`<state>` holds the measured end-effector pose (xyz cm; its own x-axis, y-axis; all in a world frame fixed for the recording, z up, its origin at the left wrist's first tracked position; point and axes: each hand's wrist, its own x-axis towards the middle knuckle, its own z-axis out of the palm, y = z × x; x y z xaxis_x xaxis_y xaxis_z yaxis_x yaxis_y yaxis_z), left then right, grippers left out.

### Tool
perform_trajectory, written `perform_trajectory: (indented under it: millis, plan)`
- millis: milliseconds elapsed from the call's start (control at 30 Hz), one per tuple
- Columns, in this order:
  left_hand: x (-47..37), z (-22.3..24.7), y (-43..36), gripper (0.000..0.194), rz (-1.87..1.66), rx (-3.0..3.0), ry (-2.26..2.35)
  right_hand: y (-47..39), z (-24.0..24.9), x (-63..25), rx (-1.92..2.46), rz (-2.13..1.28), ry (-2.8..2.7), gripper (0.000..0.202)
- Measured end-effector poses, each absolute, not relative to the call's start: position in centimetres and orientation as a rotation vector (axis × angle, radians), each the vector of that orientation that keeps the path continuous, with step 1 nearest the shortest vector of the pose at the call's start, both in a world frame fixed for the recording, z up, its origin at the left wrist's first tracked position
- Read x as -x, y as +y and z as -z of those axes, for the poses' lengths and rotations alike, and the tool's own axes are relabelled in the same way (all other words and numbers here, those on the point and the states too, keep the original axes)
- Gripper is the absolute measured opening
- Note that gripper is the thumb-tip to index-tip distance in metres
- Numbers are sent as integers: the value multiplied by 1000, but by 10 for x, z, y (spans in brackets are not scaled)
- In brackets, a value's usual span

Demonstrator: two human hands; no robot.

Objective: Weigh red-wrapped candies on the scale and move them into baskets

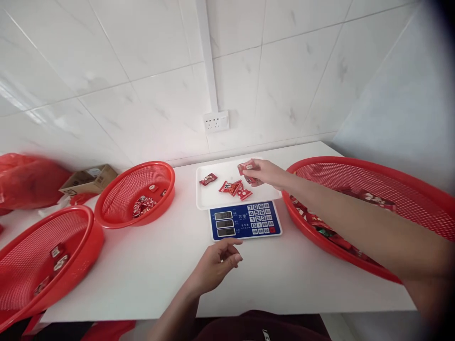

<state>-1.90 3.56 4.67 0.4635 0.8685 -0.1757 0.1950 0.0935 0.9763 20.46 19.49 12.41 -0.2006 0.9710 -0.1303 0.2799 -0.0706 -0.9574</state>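
Observation:
My right hand (262,171) is over the right part of a white scale tray (209,196), its fingers closed on small red snack packets (246,166). On the tray lie a few more red packets, one dark red packet (208,179) at the left and some overlapping packets (231,188) near the middle. Below the tray is the scale's blue keypad panel (245,220) with three small displays. My left hand (218,265) hovers in front of the panel, fingers loosely curled and apart, holding nothing.
A large red basket (355,163) of packets stands at the right, under my right forearm. Two red baskets, a near one (94,246) and a farther one (169,199), hold some packets at the left. Behind them are a cardboard box (90,180) and a red bag (30,182).

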Motion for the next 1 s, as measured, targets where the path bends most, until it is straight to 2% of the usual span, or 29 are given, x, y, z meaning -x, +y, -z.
perform_trajectory:
  millis: [567,1000]
  plan:
    - [42,-36,31,37,-683,-1362,1025,207,-139,-172,1447,-1281,-1566,15]
    - [51,-35,23,36,-586,-1432,1010,200,-135,-183,1572,-881,-1986,22]
